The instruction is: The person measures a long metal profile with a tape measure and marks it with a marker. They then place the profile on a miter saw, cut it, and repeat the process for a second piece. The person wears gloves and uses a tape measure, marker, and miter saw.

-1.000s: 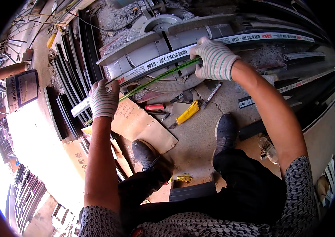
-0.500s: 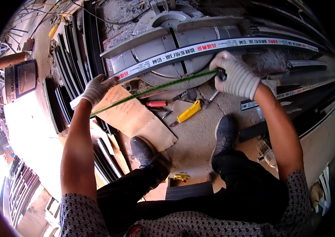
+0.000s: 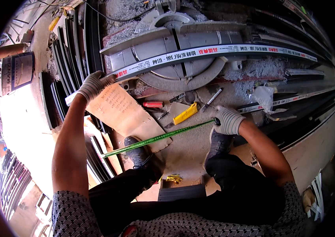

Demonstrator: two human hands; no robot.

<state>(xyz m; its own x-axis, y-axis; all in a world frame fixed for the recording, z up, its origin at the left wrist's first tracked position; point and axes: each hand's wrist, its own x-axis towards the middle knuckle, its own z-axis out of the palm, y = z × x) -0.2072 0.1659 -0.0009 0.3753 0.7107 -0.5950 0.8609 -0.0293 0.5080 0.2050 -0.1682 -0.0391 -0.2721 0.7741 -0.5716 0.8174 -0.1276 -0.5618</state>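
Note:
My left hand, in a white striped knit glove, is closed round the left part of a long dark metal profile faced with white printed film. The profile lies across the grey round saw table and runs far to the right. My right hand, gloved the same way, is closed round a tape measure, its case mostly hidden by the fingers. The green tape blade is drawn out and slants down to the left, below the profile and apart from it. Its free end hangs over the floor beside my left shoe.
Handwritten cardboard lies between the saw and my feet. Beside it are a yellow utility knife, a red-handled tool and a marker. Dark profiles are stacked at left; more, with a clear plastic bag, lie at right.
My right hand has come down toward me with the tape measure, taking the green blade away from the profile. My left hand keeps its grip on the profile, almost unmoved.

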